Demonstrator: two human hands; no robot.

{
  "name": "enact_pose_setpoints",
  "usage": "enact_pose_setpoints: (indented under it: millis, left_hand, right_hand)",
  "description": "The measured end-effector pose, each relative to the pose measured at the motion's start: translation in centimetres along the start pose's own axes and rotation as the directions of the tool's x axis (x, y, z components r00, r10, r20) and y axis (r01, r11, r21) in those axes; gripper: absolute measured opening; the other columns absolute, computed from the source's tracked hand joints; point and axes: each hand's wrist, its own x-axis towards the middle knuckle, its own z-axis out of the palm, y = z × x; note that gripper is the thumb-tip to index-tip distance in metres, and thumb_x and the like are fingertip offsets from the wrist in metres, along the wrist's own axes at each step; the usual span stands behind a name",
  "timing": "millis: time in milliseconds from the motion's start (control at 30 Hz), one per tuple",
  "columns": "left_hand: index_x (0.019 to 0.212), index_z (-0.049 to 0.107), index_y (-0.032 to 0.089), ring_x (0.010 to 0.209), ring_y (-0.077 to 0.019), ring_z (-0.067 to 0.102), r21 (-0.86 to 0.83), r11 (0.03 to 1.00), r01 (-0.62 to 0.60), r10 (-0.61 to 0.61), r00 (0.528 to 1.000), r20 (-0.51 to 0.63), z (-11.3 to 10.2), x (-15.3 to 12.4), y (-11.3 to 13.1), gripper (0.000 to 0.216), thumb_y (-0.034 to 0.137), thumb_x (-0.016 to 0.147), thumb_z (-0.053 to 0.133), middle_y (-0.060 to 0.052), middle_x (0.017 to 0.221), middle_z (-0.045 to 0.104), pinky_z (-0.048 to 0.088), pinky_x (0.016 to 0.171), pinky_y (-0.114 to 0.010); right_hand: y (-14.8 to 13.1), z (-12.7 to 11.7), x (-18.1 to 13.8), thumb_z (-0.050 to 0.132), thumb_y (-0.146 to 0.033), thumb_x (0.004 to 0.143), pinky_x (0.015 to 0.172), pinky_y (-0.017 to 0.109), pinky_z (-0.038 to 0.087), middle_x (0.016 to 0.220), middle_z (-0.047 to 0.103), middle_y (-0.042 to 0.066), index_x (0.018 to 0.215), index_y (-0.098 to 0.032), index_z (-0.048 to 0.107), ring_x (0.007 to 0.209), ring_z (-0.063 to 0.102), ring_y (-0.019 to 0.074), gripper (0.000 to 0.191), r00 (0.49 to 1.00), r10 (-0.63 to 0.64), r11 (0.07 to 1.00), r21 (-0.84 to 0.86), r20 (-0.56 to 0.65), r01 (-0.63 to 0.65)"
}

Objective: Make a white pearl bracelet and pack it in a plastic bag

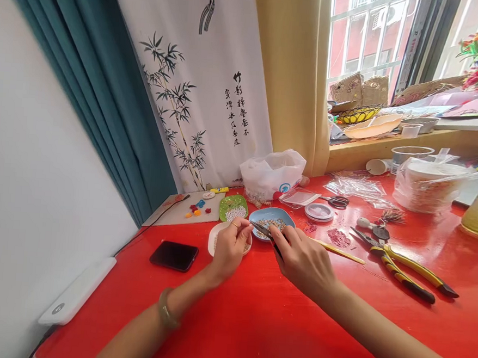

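Note:
My left hand [229,248] is raised over a white dish [212,241] of small beads, thumb and fingertips pinched together. Whatever sits in that pinch is too small to make out. Small dark-handled pliers [262,230] are gripped in my right hand [306,259], their jaws pointing left at the left fingertips. Behind the pliers lies a blue dish [288,217] with gold-coloured beads in it. A green dish [228,203] holding white beads stands farther back, partly behind the left hand.
A black phone [174,256] lies left on the red table [229,320]. To the right are large yellow-and-black pliers [405,264], a yellow strip [340,251] and red bits [338,238]. A white plastic bag [272,173], scissors [338,202] and a bagged tub [429,187] stand behind.

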Motion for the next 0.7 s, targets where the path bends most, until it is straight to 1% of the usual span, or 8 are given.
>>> enact_pose_setpoints:
  millis: [33, 100, 167, 267, 367, 467, 567, 700]
  left_hand:
    - [0.077, 0.049, 0.017, 0.045, -0.0063, 0.038, -0.027, 1.000, 0.010, -0.010, 1.000, 0.000, 0.0, 0.1, 0.0, 0.019, 0.036, 0.082, 0.045, 0.005, 0.054, 0.045, 0.029, 0.045, -0.018]
    - [0.077, 0.049, 0.017, 0.045, -0.0057, 0.038, -0.110, 0.993, 0.038, -0.039, 0.999, -0.001, -0.1, 0.5, -0.2, 0.020, 0.036, 0.080, 0.048, 0.004, 0.055, 0.047, 0.028, 0.044, -0.018]
    - [0.078, 0.049, 0.016, 0.042, -0.0042, 0.033, -0.228, 0.970, 0.086, -0.087, 0.996, 0.006, -0.3, 0.9, -0.4, 0.020, 0.036, 0.078, 0.051, 0.005, 0.053, 0.047, 0.024, 0.041, -0.017]
    - [0.079, 0.049, 0.016, 0.038, -0.0022, 0.027, -0.390, 0.908, 0.150, -0.152, 0.988, 0.026, -0.4, 1.4, -0.5, 0.022, 0.037, 0.075, 0.055, 0.006, 0.052, 0.046, 0.019, 0.038, -0.015]
    - [0.079, 0.050, 0.017, 0.036, -0.0013, 0.026, -0.460, 0.870, 0.180, -0.173, 0.983, 0.056, -0.4, 1.4, -0.3, 0.022, 0.036, 0.073, 0.058, 0.007, 0.050, 0.047, 0.019, 0.037, -0.014]
    - [0.079, 0.051, 0.017, 0.036, -0.0011, 0.027, -0.480, 0.855, 0.195, -0.183, 0.980, 0.072, -0.3, 1.2, -0.1, 0.022, 0.035, 0.072, 0.059, 0.007, 0.049, 0.047, 0.020, 0.037, -0.014]
    - [0.079, 0.050, 0.017, 0.036, -0.0008, 0.026, -0.509, 0.836, 0.204, -0.186, 0.979, 0.087, -0.2, 1.1, 0.0, 0.023, 0.035, 0.071, 0.060, 0.007, 0.048, 0.047, 0.018, 0.036, -0.013]
    - [0.080, 0.049, 0.017, 0.034, -0.0003, 0.023, -0.543, 0.810, 0.220, -0.184, 0.975, 0.122, 0.0, 1.1, 0.0, 0.023, 0.035, 0.071, 0.062, 0.007, 0.048, 0.047, 0.016, 0.035, -0.014]
  right_hand:
    - [0.0, 0.0, 0.1, 0.039, -0.015, 0.083, 0.054, 0.028, 0.035, 0.074, 0.058, 0.008, 0.105, -0.014, 0.057, 0.068, 0.054, 0.0201, 0.028, 1.000, 0.014, 1.000, 0.012, 0.000, -0.014]
    - [0.0, -0.3, 0.3, 0.042, -0.021, 0.083, 0.060, 0.029, 0.037, 0.083, 0.059, 0.009, 0.105, -0.015, 0.056, 0.075, 0.053, 0.0214, 0.027, 0.997, 0.072, 0.980, 0.183, 0.037, -0.078]
    - [0.1, -0.7, 0.7, 0.045, -0.028, 0.082, 0.065, 0.029, 0.039, 0.090, 0.058, 0.008, 0.105, -0.016, 0.054, 0.080, 0.053, 0.0207, 0.028, 0.981, 0.124, 0.851, 0.493, 0.147, -0.181]
    - [0.0, -1.4, 1.2, 0.048, -0.035, 0.079, 0.058, 0.026, 0.039, 0.077, 0.057, 0.003, 0.097, -0.016, 0.057, 0.066, 0.051, 0.0148, 0.028, 0.910, 0.101, 0.410, 0.816, 0.402, -0.407]
    - [-0.2, -1.8, 1.4, 0.051, -0.039, 0.076, 0.045, 0.022, 0.030, 0.057, 0.045, -0.003, 0.084, -0.013, 0.058, 0.048, 0.039, 0.0084, 0.028, 0.822, 0.025, 0.007, 0.822, 0.569, -0.569]
    - [-0.3, -1.9, 1.4, 0.053, -0.039, 0.074, 0.042, 0.022, 0.026, 0.057, 0.045, -0.002, 0.081, -0.012, 0.057, 0.044, 0.037, 0.0067, 0.028, 0.776, -0.041, -0.253, 0.745, 0.629, -0.617]
    - [-0.4, -1.8, 1.3, 0.053, -0.038, 0.074, 0.040, 0.022, 0.026, 0.057, 0.047, -0.001, 0.082, -0.012, 0.057, 0.043, 0.037, 0.0070, 0.027, 0.762, -0.097, -0.379, 0.684, 0.640, -0.623]
    - [-0.3, -1.8, 1.2, 0.050, -0.035, 0.076, 0.040, 0.022, 0.027, 0.055, 0.047, -0.001, 0.076, -0.013, 0.054, 0.043, 0.036, 0.0074, 0.022, 0.765, -0.124, -0.413, 0.668, 0.632, -0.618]
